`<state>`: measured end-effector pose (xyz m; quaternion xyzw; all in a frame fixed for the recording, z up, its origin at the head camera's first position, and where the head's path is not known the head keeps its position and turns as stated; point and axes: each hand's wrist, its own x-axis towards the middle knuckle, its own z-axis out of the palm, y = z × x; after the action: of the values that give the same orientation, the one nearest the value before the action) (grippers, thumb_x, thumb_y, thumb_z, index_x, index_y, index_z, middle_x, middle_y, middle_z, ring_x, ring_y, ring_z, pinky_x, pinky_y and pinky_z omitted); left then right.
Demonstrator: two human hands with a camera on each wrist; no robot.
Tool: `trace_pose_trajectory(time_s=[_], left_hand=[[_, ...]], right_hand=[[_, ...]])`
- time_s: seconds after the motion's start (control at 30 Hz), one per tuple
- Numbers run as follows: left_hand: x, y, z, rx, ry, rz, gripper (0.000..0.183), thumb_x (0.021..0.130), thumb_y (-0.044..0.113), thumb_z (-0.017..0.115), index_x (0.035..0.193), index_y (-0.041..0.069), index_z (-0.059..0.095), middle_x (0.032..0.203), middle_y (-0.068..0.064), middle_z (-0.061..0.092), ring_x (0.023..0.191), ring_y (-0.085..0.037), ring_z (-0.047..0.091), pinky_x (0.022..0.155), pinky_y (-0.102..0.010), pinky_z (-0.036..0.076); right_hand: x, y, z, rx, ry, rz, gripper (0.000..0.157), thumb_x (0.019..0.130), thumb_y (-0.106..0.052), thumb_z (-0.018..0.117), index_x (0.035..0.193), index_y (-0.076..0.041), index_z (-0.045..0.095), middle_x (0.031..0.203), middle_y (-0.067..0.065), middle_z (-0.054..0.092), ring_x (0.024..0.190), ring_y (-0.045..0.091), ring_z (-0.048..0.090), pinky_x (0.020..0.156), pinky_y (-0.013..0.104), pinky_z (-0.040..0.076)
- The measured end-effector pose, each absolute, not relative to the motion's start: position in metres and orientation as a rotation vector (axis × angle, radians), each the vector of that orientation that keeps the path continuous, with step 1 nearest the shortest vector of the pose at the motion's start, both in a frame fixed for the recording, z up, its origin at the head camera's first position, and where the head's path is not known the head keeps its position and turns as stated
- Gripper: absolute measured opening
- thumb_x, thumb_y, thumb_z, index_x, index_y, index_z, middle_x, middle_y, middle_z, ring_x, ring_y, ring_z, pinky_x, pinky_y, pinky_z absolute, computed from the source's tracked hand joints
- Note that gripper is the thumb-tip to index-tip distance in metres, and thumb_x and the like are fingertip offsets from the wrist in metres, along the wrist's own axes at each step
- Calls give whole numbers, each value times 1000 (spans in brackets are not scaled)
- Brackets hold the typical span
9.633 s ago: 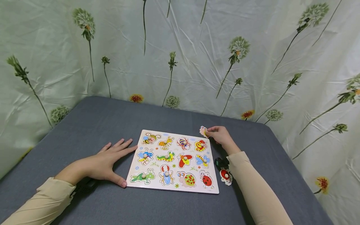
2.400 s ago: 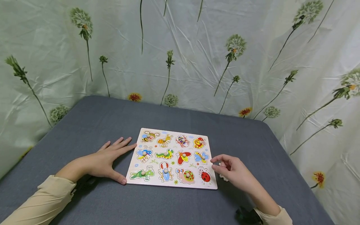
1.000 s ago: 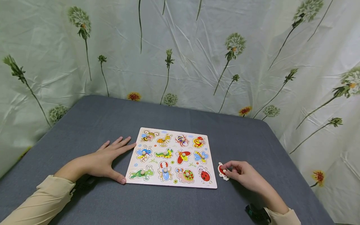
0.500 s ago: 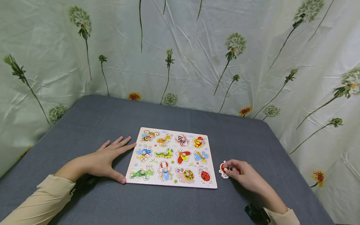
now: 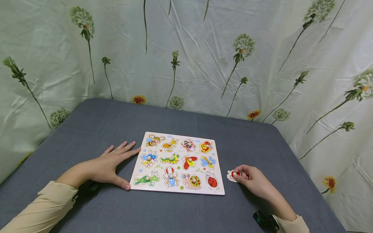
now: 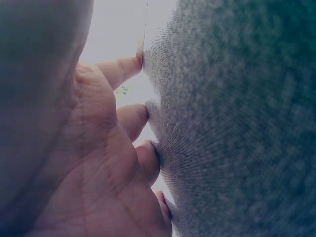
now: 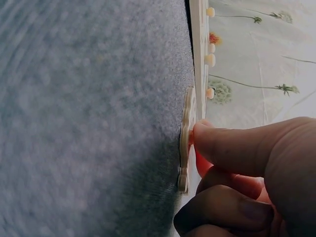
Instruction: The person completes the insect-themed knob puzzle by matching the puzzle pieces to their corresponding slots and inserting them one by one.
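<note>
My right hand point(image 5: 252, 179) pinches the knob of a red ladybug puzzle piece point(image 5: 230, 176) just right of the puzzle board point(image 5: 177, 192). In the right wrist view, thumb and finger meet at the knob; the piece's wooden edge point(image 7: 184, 140) stands close along the cloth. Much of its red back is hidden by the fingers. My left hand point(image 5: 106, 170) lies spread on the cloth, a fingertip and the thumb right at the board's left edge. A ladybug picture point(image 5: 213, 183) without a knob shows at the board's lower right.
Several knobbed insect pieces, among them a snail point(image 5: 194, 181) and a green caterpillar point(image 5: 170, 159), sit in the board. Grey cloth point(image 5: 180, 213) covers the table. A flower-patterned curtain point(image 5: 201, 64) hangs behind its far edge.
The snail piece, held above the board's upper right corner 9.6 s ago, now sits in the board. My right hand has since pinched the ladybug piece and turned it counterclockwise. The left hand stayed.
</note>
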<state>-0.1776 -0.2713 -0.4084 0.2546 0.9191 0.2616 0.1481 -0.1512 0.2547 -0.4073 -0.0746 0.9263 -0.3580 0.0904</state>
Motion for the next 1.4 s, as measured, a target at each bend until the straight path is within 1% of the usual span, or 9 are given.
trace_pose_trajectory(time_s=[0.37, 0.6, 0.87, 1.03, 1.23, 1.4], left_hand=[[-177, -270, -407, 738, 2647, 754, 128, 69, 68, 93, 171, 23, 31, 181, -19, 12, 165, -53, 4, 121, -82, 0], [-177, -270, -408, 738, 2648, 751, 128, 69, 69, 93, 171, 23, 31, 181, -19, 12, 166, -53, 4, 121, -82, 1], [-178, -270, -408, 735, 2654, 741, 129, 68, 69, 93, 171, 23, 31, 181, -18, 12, 165, -53, 4, 121, -82, 1], [-178, -270, -408, 742, 2657, 743, 129, 68, 69, 93, 171, 23, 31, 181, -19, 12, 165, -53, 4, 121, -82, 1], [-178, -272, -409, 757, 2654, 759, 128, 69, 67, 94, 171, 22, 31, 181, -20, 12, 165, -54, 5, 121, -82, 1], [-178, -273, -409, 757, 2652, 764, 128, 69, 66, 94, 172, 23, 31, 181, -19, 12, 166, -53, 4, 121, -82, 1]], right_hand=[[-151, 255, -406, -221, 2750, -1067, 15, 100, -13, 76, 110, -3, 74, 68, -6, 45, 57, 2, 40, 56, 22, 33], [-154, 258, -405, -209, 2751, -1027, 13, 101, -14, 74, 111, -7, 76, 67, -7, 41, 57, 3, 36, 57, 22, 31], [-152, 257, -406, -240, 2771, -1051, 12, 100, -13, 76, 110, -6, 75, 67, -8, 45, 56, 1, 40, 55, 22, 33], [-151, 257, -406, -212, 2760, -1076, 13, 99, -14, 77, 109, -5, 75, 66, -7, 48, 55, 1, 42, 54, 22, 34], [-151, 255, -405, -195, 2764, -1056, 16, 99, -18, 78, 106, -5, 74, 63, -7, 48, 52, 2, 40, 53, 23, 33], [-153, 255, -405, -166, 2754, -1033, 17, 99, -21, 78, 104, -5, 74, 62, -7, 48, 52, 3, 38, 53, 22, 32]])
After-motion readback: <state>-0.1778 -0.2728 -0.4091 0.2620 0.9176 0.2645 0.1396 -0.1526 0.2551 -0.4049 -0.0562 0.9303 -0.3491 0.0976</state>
